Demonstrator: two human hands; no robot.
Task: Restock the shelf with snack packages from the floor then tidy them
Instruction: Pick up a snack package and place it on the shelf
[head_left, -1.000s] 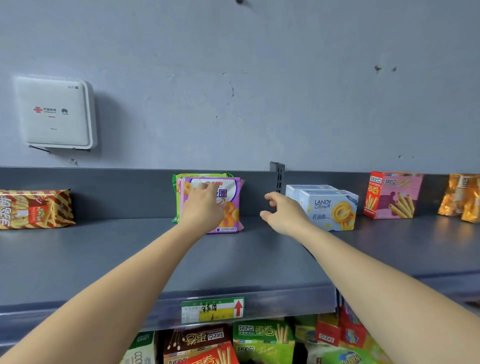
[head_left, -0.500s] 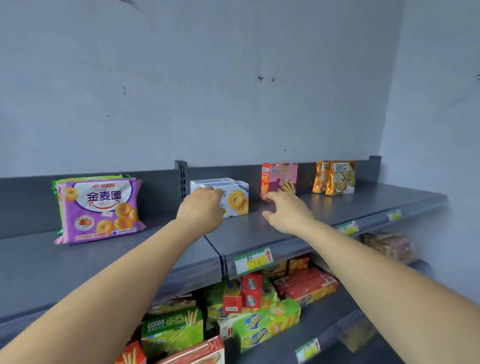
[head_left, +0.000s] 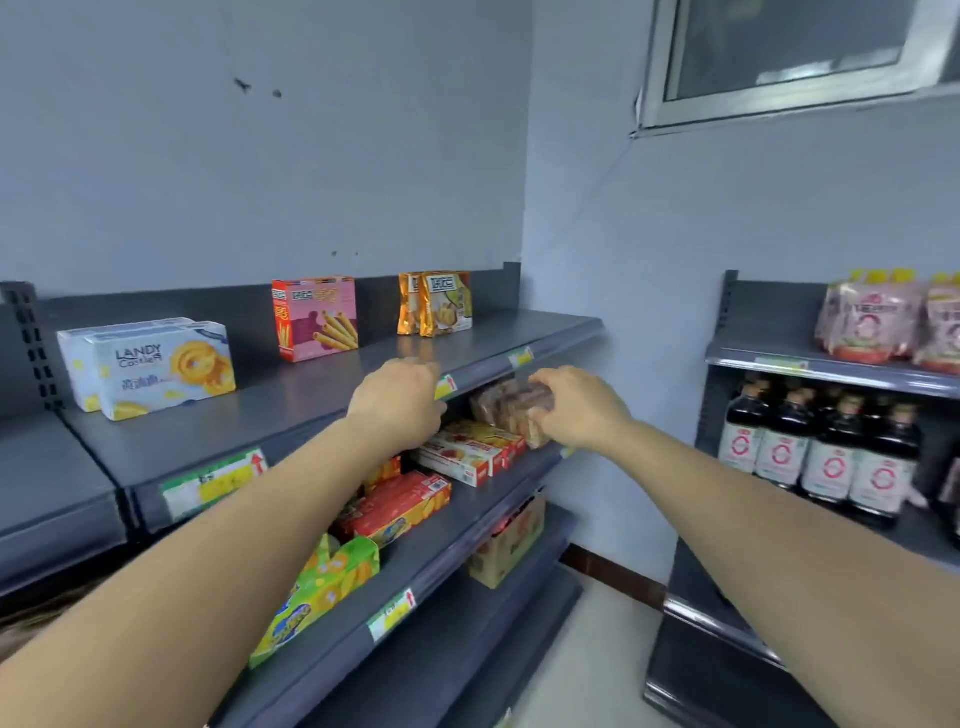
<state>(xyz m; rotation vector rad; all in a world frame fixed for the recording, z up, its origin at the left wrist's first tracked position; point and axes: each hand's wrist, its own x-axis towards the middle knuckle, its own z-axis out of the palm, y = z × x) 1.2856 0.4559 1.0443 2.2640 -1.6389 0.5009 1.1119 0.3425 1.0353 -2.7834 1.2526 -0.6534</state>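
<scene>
Grey top shelf (head_left: 291, 397), blue-grey corner walls (head_left: 260, 156)

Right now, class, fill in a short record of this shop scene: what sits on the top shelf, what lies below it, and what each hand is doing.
top shelf: Landy boxes, pink box, gold packets, from left to right
shelf below: brown packets, red boxes
left hand: at the top shelf's front edge, grip unclear
right hand: fingers curled on the brown packets
side shelf: bottles, pink bags above
</scene>
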